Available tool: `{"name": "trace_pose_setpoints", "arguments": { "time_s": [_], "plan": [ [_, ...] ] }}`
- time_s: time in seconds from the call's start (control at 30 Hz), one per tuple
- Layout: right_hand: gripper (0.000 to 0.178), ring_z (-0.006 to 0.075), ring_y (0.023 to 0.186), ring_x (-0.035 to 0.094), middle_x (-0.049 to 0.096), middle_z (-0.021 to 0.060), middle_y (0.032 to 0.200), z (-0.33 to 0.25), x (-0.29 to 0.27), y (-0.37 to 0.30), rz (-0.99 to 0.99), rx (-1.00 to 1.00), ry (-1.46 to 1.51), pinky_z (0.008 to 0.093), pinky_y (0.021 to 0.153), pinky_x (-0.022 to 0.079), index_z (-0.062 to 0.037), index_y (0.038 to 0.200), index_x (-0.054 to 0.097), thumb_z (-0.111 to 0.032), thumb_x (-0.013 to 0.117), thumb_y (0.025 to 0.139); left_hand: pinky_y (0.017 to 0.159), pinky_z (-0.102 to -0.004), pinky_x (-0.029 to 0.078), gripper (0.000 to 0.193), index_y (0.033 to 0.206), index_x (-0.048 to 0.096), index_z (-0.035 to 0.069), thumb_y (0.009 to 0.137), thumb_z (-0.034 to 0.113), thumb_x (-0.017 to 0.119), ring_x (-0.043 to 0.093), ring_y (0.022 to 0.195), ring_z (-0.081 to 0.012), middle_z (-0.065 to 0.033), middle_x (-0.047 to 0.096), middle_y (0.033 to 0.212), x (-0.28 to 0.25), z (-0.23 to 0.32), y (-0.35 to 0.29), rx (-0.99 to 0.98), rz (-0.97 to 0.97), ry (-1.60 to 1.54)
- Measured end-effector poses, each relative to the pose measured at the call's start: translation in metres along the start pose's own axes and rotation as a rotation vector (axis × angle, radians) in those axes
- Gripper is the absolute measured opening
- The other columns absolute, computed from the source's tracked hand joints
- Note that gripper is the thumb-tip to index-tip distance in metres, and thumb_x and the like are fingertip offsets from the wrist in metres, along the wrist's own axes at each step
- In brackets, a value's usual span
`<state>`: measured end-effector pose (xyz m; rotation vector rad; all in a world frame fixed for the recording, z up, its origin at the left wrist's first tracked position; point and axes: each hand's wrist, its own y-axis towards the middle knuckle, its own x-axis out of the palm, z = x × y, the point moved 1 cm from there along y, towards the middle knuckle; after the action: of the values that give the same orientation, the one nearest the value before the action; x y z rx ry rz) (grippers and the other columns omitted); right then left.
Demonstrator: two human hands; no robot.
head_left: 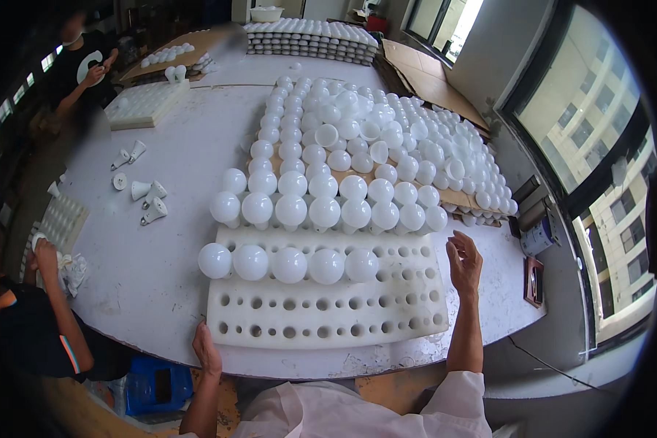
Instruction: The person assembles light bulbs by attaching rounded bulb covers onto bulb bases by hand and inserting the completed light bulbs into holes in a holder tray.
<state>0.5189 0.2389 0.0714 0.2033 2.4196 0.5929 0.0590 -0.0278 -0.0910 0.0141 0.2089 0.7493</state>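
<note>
A white foam board [328, 316] with rows of round holes lies at the near edge of the table. Several white light bulbs [290, 265] stand in one of its rows, and more bulbs [324, 212] fill the rows at its far end. At the board's near left corner is my left hand [207, 350], fingers stretched along the side and holding nothing. Just beyond the right side, my right hand [465, 263] is raised, its fingers apart and slightly curved, also with nothing in it. The nearest rows of holes hold no bulbs.
Behind the board, white bulb covers [350, 117] are heaped on cardboard. Loose bulb bases [140, 190] lie to the left. Stacked trays of bulbs [310, 40] stand at the back. A co-worker's hand [45, 255] is at the left edge; another person [84, 66] stands far left. Windows [584, 109] line the right.
</note>
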Motion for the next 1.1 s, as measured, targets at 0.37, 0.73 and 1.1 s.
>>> {"name": "trace_pose_setpoints", "arguments": {
  "time_s": [0.37, 0.73, 1.1],
  "plan": [
    [0.085, 0.0348, 0.124, 0.043, 0.042, 0.0170, 0.135, -0.012, 0.157, 0.222, -0.500, -0.422, -0.563, 0.0403, 0.102, 0.039, -0.0107, 0.137, 0.038, -0.001, 0.075, 0.062, 0.084, -0.0302, 0.050, 0.033, 0.113, 0.059, -0.001, 0.082, 0.008, 0.064, 0.063, 0.098, -0.0211, -0.0147, 0.065, 0.108, -0.028, 0.032, 0.111, 0.077, 0.105, 0.221],
    [0.068, 0.0346, 0.101, 0.052, 0.050, 0.0158, 0.111, -0.045, 0.108, 0.189, -0.116, -0.405, -0.223, 0.0405, 0.083, 0.045, -0.0035, 0.124, 0.047, 0.006, 0.070, 0.060, 0.103, -0.0398, 0.036, 0.067, 0.128, 0.037, -0.003, 0.074, 0.019, 0.071, 0.039, 0.126, -0.0323, -0.0237, 0.036, 0.138, -0.044, -0.004, 0.336, 0.044, 0.082, 1.118],
    [0.056, 0.0190, 0.069, 0.045, 0.056, 0.0086, 0.089, 0.037, 0.002, -0.094, -0.071, -0.089, -0.318, 0.0324, 0.060, 0.041, -0.0019, 0.113, 0.057, -0.032, 0.080, 0.071, 0.080, -0.0406, 0.051, 0.055, 0.112, 0.048, -0.005, 0.074, 0.026, 0.074, 0.062, 0.092, -0.0374, -0.0238, 0.063, 0.097, -0.035, -0.001, 0.305, 0.062, 0.059, 0.928]
  ]
}}
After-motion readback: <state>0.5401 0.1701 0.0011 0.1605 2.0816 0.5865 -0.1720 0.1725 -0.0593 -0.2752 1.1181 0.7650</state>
